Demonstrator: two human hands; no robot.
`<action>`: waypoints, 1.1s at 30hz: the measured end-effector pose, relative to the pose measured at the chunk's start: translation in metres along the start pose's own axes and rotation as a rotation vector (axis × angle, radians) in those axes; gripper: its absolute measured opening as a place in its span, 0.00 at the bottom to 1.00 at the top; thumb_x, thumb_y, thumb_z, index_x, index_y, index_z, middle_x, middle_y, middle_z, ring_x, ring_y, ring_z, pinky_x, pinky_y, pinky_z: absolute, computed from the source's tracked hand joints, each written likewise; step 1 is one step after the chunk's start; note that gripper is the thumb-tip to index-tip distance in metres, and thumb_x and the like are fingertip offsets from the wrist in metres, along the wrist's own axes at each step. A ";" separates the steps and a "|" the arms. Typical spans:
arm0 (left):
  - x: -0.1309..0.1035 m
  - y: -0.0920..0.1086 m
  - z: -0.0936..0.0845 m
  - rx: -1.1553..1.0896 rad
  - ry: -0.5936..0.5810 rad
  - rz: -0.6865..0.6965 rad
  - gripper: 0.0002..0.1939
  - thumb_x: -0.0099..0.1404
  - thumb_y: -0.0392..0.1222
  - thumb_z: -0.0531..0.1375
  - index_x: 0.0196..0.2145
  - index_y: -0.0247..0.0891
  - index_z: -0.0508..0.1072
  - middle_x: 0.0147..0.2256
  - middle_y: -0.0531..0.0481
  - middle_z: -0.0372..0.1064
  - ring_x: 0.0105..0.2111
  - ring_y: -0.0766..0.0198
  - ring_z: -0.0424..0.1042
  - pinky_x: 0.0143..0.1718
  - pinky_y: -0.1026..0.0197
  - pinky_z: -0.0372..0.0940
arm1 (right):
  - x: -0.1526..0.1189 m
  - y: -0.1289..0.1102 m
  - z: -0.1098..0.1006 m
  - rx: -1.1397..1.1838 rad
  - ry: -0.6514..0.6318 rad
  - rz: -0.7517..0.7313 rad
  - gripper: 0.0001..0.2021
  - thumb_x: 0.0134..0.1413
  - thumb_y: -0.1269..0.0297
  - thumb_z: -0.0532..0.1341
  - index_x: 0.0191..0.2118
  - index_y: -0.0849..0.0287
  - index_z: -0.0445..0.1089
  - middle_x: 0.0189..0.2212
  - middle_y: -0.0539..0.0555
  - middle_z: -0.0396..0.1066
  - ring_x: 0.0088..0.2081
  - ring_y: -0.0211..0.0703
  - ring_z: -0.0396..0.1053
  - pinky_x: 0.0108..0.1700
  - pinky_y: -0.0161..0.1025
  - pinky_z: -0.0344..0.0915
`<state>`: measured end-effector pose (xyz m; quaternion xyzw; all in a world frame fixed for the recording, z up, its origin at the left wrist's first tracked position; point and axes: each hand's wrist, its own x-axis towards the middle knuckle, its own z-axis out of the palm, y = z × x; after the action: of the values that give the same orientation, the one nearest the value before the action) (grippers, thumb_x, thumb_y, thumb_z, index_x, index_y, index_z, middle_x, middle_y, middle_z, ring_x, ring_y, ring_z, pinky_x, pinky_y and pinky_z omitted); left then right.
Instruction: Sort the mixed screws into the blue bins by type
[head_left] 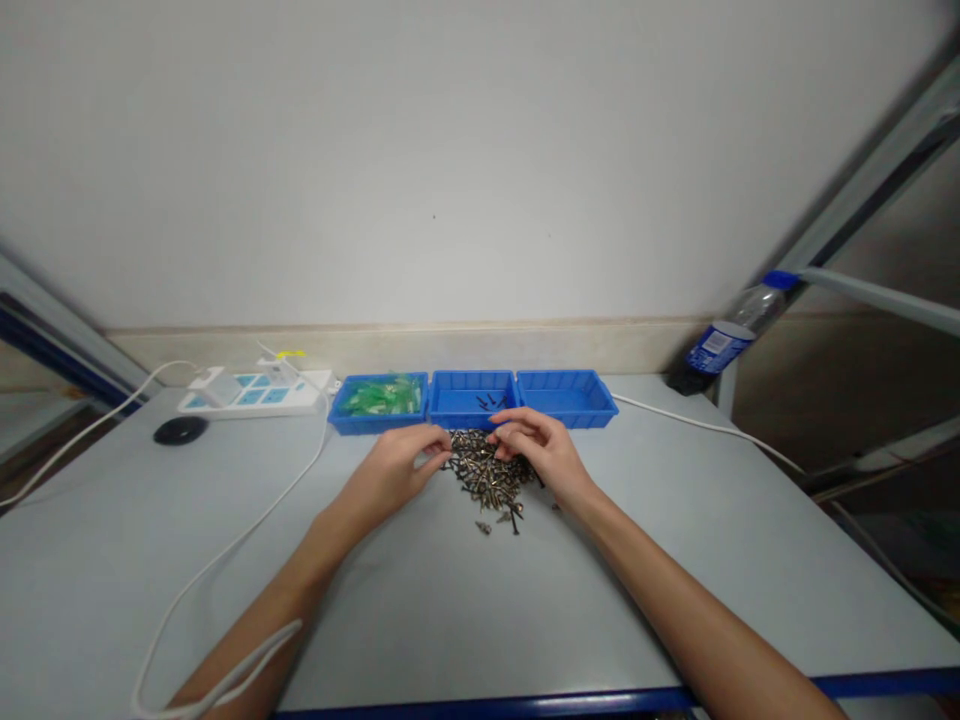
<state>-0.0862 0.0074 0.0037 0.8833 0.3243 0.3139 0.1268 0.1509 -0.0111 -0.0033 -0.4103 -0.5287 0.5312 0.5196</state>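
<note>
A heap of small metal screws (487, 478), some brassy and some black, lies on the table in front of the blue bins. At the heap's left edge is my left hand (405, 460), thumb and fingertips drawn together in a pinch; anything between them is too small to make out. Over the heap's upper right side, my right hand (544, 450) has its fingers bent and its thumb closed toward them, what they hold being hidden. Just behind, the middle blue bin (469, 382) contains a few dark screws (491, 402).
The left blue bin (379, 424) holds green plastic pieces (381, 396); the right blue bin (566, 392) adjoins the middle one. A white power strip (300, 395), a black disc (181, 431) and a white cable (247, 535) are on the left. A bottle (724, 345) leans at right.
</note>
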 end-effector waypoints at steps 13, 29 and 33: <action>0.005 0.032 -0.002 -0.005 0.111 0.056 0.02 0.66 0.34 0.62 0.35 0.37 0.72 0.31 0.52 0.74 0.31 0.66 0.73 0.35 0.64 0.67 | -0.007 0.007 0.007 0.022 -0.244 0.094 0.12 0.47 0.58 0.72 0.38 0.58 0.80 0.30 0.53 0.80 0.33 0.41 0.78 0.41 0.42 0.73; -0.005 0.007 -0.023 0.261 -0.299 -0.082 0.06 0.67 0.39 0.61 0.42 0.37 0.71 0.37 0.47 0.73 0.35 0.58 0.72 0.36 0.58 0.65 | 0.008 -0.002 0.003 0.083 0.018 0.021 0.11 0.53 0.54 0.68 0.33 0.57 0.81 0.29 0.55 0.78 0.29 0.40 0.70 0.35 0.40 0.66; -0.006 0.007 -0.018 0.223 -0.369 -0.116 0.04 0.67 0.36 0.60 0.40 0.37 0.70 0.37 0.47 0.72 0.36 0.58 0.72 0.37 0.59 0.64 | 0.010 -0.005 0.001 0.142 0.078 0.055 0.13 0.55 0.53 0.67 0.38 0.57 0.81 0.38 0.58 0.80 0.31 0.39 0.70 0.35 0.39 0.66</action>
<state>-0.0979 -0.0012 0.0181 0.9142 0.3785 0.1014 0.1031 0.1494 -0.0019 0.0024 -0.4072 -0.4576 0.5649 0.5529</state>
